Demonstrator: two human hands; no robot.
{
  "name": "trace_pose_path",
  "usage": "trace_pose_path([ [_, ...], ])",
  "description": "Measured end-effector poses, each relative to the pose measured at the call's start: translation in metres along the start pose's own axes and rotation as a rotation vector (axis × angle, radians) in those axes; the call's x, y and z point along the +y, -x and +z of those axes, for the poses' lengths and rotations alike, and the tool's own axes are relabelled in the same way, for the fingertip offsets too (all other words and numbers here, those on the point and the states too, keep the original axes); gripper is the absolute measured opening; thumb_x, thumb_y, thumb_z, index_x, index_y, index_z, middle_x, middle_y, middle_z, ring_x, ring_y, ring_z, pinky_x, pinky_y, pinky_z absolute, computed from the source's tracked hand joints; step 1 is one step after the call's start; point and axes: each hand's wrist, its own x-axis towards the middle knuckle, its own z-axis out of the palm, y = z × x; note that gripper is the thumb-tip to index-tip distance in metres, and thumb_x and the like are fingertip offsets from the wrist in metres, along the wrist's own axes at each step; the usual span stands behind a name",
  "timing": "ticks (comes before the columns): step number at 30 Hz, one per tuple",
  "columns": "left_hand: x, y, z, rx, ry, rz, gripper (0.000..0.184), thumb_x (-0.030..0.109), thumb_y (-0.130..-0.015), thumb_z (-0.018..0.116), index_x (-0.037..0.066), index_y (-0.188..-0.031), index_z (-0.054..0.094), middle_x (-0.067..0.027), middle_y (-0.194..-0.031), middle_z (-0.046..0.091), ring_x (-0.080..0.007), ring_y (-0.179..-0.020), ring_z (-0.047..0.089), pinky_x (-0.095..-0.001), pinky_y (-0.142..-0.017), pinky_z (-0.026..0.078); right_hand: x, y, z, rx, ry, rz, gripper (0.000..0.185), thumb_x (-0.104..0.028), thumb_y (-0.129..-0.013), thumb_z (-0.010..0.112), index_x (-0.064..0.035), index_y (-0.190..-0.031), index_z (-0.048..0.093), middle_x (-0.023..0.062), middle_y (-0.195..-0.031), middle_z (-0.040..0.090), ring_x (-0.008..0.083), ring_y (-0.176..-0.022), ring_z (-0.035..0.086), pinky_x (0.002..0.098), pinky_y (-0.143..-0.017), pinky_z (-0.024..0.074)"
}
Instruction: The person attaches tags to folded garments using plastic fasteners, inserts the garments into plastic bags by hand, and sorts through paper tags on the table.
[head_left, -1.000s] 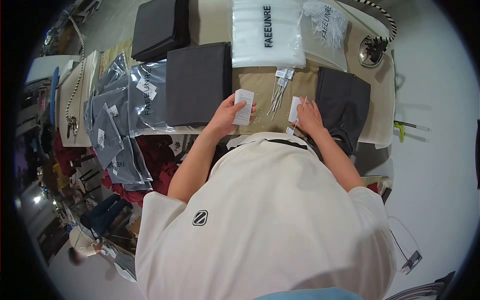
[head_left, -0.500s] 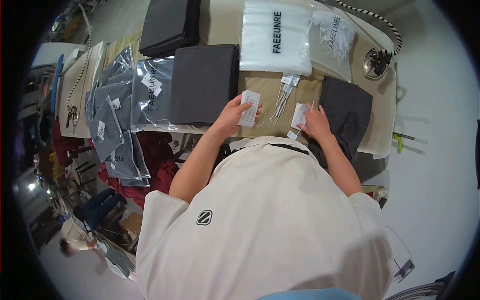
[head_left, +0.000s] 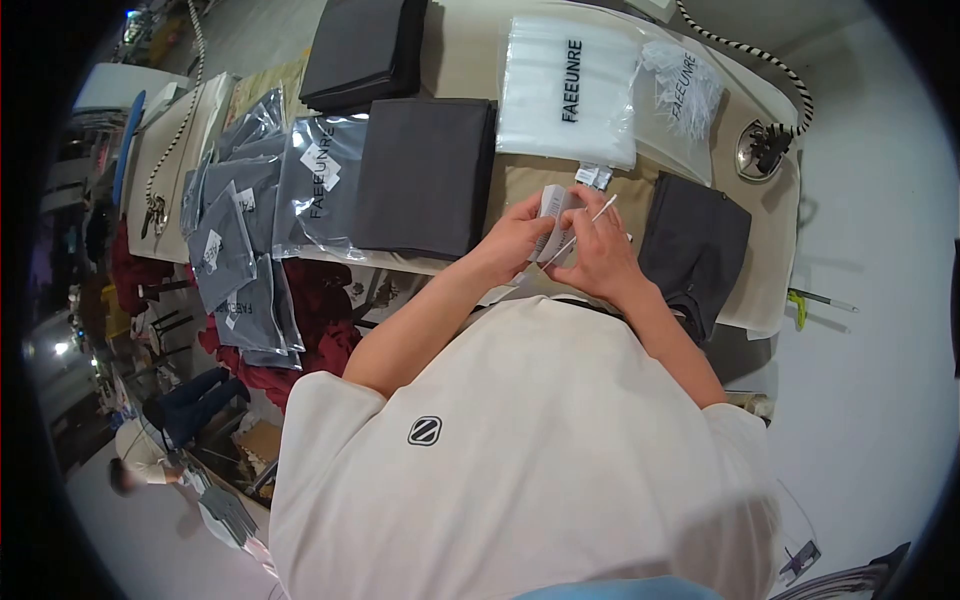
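My left hand [head_left: 518, 238] is closed around a small stack of white printed tags [head_left: 550, 208], held above the table near its front edge. Against the stack's right side, my right hand [head_left: 603, 255] has its fingers bent, with a thin white tag cord [head_left: 606, 207] pinched between them and slanting across the fingers. The right fingertips touch or nearly touch the tags; the exact contact is hidden. Just beyond both hands lies a bunch of small white labels [head_left: 594, 176], partly covered by my right hand.
Folded dark trousers [head_left: 697, 240] lie right of my hands, and a dark folded stack [head_left: 425, 175] sits left. Clear printed bags [head_left: 570, 95] lie behind. Bagged dark garments [head_left: 235, 220] hang over the left edge. A metal dish [head_left: 762, 150] stands far right.
Both hands have come together over the table. My left hand moved right with its tags; my right hand lifted and moved left with the cord. The view shifted slightly.
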Motion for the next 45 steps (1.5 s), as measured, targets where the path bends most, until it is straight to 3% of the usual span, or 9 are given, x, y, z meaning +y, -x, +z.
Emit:
trace_pose_path([
  [3, -0.006, 0.000, -0.001, -0.008, 0.012, 0.022, 0.042, 0.019, -0.105, 0.052, 0.015, -0.147, 0.050, -0.0058, -0.118, 0.066, -0.0152, -0.102, 0.068, -0.0309, -0.065, 0.056, -0.002, 0.003, 0.003, -0.004, 0.023, 0.007, 0.058, -0.025, -0.062, 0.090, -0.0073, -0.104, 0.053, 0.0222, -0.137, 0.047, 0.0402, -0.126, 0.049, 0.0501, -0.106, 0.0409],
  [14, 0.001, 0.015, -0.011, -0.143, 0.360, 0.015, 0.043, 0.027, -0.105, 0.056, 0.015, -0.146, 0.048, -0.0083, -0.130, 0.062, -0.0227, -0.111, 0.068, -0.0371, -0.086, 0.060, 0.001, 0.012, 0.004, -0.002, -0.183, 0.031, 0.063, -0.022, -0.060, 0.093, -0.0078, -0.104, 0.049, 0.0218, -0.137, 0.044, 0.0441, -0.125, 0.049, 0.0499, -0.103, 0.0438],
  [24, -0.010, 0.011, -0.022, -0.260, 0.263, 0.099, 0.047, 0.029, -0.102, 0.063, 0.010, -0.141, 0.047, -0.0122, -0.129, 0.062, -0.0271, -0.114, 0.067, -0.0464, -0.094, 0.060, -0.011, 0.005, -0.007, -0.035, -0.446, 0.006, 0.068, -0.018, -0.063, 0.094, -0.0091, -0.110, 0.047, 0.0210, -0.146, 0.043, 0.0390, -0.134, 0.047, 0.0476, -0.109, 0.0412],
  [27, -0.005, 0.018, -0.018, -0.273, 0.271, 0.118, 0.054, 0.031, -0.100, 0.066, 0.009, -0.145, 0.044, -0.0131, -0.128, 0.062, -0.0280, -0.114, 0.067, -0.0484, -0.093, 0.060, -0.014, 0.004, -0.019, 0.022, -0.619, 0.017, 0.058, -0.011, -0.074, 0.088, -0.0086, -0.113, 0.045, 0.0193, -0.150, 0.045, 0.0326, -0.138, 0.046, 0.0451, -0.113, 0.0389],
  [32, -0.006, 0.019, -0.019, -0.320, 0.432, 0.113, 0.067, 0.033, -0.097, 0.068, 0.010, -0.152, 0.038, -0.0162, -0.130, 0.062, -0.0290, -0.114, 0.067, -0.0495, -0.093, 0.060, -0.002, 0.013, -0.032, 0.127, -0.958, 0.161, 0.042, -0.004, -0.090, 0.073, -0.0069, -0.122, 0.045, 0.0185, -0.142, 0.055, 0.0325, -0.136, 0.051, 0.0449, -0.114, 0.0379],
  [35, -0.009, 0.017, -0.021, -0.313, 0.423, 0.117, 0.070, 0.034, -0.097, 0.068, 0.010, -0.154, 0.036, -0.0175, -0.132, 0.061, -0.0294, -0.114, 0.067, -0.0502, -0.094, 0.060, -0.001, 0.014, -0.044, 0.108, -1.219, 0.205, 0.039, -0.008, -0.105, 0.052, -0.0036, -0.141, 0.040, 0.0190, -0.134, 0.061, 0.0305, -0.128, 0.058, 0.0417, -0.107, 0.0455],
  [39, -0.011, 0.019, -0.021, -0.284, 0.403, 0.117, 0.066, 0.034, -0.098, 0.065, 0.009, -0.152, 0.038, -0.0182, -0.133, 0.061, -0.0283, -0.113, 0.067, -0.0500, -0.094, 0.059, -0.014, 0.011, -0.046, 0.035, -1.272, 0.397, 0.050, -0.016, -0.110, 0.045, -0.0063, -0.156, 0.029, 0.0141, -0.116, 0.065, 0.0229, -0.105, 0.067, 0.0347, -0.088, 0.0530],
  [44, -0.010, 0.018, -0.022, -0.251, 0.398, 0.137, 0.060, 0.035, -0.099, 0.062, 0.008, -0.149, 0.041, -0.0179, -0.133, 0.061, -0.0268, -0.113, 0.066, -0.0494, -0.093, 0.059, -0.016, 0.001, -0.058, 0.041, -1.091, 0.592, 0.051, -0.012, -0.109, 0.044, -0.0107, -0.158, 0.029, 0.0053, -0.097, 0.061, 0.0167, -0.082, 0.063, 0.0302, -0.071, 0.0512],
  [45, -0.012, 0.018, -0.023, -0.242, 0.397, 0.138, 0.058, 0.034, -0.100, 0.061, 0.008, -0.148, 0.042, -0.0179, -0.133, 0.061, -0.0268, -0.113, 0.066, -0.0491, -0.093, 0.059, -0.015, -0.004, -0.055, 0.081, -0.948, 0.513, 0.049, -0.011, -0.109, 0.045, -0.0108, -0.156, 0.032, 0.0046, -0.093, 0.058, 0.0168, -0.078, 0.060, 0.0315, -0.070, 0.0504],
])
